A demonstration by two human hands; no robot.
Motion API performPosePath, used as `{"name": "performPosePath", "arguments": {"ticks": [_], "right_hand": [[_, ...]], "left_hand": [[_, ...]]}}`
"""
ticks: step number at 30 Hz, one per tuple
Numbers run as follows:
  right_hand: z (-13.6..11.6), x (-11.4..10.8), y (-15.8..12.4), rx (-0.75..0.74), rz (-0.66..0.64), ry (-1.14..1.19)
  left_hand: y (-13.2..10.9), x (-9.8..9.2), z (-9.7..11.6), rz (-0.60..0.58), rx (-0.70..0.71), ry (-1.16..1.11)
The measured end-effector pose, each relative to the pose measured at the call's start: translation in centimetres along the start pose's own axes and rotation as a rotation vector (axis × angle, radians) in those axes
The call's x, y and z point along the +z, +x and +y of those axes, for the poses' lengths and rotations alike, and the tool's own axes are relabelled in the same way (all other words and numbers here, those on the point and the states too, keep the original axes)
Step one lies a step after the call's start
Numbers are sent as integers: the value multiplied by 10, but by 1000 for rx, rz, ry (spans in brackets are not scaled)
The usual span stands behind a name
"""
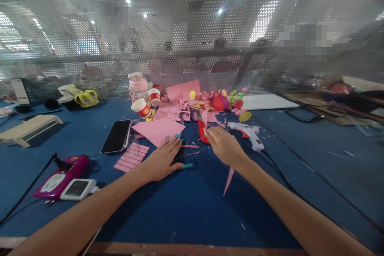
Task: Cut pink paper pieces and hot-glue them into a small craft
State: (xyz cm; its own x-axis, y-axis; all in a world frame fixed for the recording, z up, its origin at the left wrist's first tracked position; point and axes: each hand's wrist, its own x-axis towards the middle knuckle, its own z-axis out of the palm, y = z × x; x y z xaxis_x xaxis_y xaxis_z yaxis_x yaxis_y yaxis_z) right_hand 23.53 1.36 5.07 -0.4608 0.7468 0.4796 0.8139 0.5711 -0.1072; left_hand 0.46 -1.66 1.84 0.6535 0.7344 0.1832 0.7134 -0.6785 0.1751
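While the L hand (163,160) lay palm down on the blue cloth-topped bench (186,208), its fingers (173,146) were spread wide & gripped nothing. The teal-nailed tips touched the near edge of a flat pink paper sheet (157,128) at its 12 o'clock. The R hand (223,144) sat at 3 o'clock of the L hand, near but apart, w/ fingers curled shut on a red-handled tool (203,133) at its 10 o'clock. Scissors or knife, couldn't tell, too blurred. A narrow pink paper strip (228,180) stuck out from under the R wrist, tip pointing to 6 o'clock.

A white plastic glue gun (249,132) lay just beside the R hand at 2 o'clock. A black slab phone (117,136) lay screen-up at 10 o'clock of the L hand, w/ a pink card ruled into strips (132,157) at 9 o'clock, just beside the wrist. Two red paper cups (141,108) & a pink-capped clear bottle (138,88) stood further off at 12 o'clock, next to a heap of coloured craft scraps (222,102). At 8 o'clock, well apart, a purple plastic gadget (60,172) touched a small white screen unit (77,189). A pale wooden slatted stand (27,128) sat far off at 9 o'clock. A perforated metal screen (192,28) closed the bench's far side.
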Motion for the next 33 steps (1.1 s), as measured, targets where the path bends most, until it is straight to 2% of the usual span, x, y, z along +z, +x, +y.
{"name": "performPosePath", "arguments": {"ticks": [3,6,9,18,33], "right_hand": [[-7,-5,-3,44,-1,154],[-12,-3,-5,30,-125,229],[-13,4,-6,-6,-206,182],[-4,14,-8,-172,-291,-22],[-12,14,-14,-247,-274,-165]], "left_hand": [[0,-1,1,-9,-1,14],[0,-1,1,-18,-19,17],[0,-1,1,-20,-27,17],[1,-2,1,-41,-11,61],[1,-6,4,-93,-36,87]]}}
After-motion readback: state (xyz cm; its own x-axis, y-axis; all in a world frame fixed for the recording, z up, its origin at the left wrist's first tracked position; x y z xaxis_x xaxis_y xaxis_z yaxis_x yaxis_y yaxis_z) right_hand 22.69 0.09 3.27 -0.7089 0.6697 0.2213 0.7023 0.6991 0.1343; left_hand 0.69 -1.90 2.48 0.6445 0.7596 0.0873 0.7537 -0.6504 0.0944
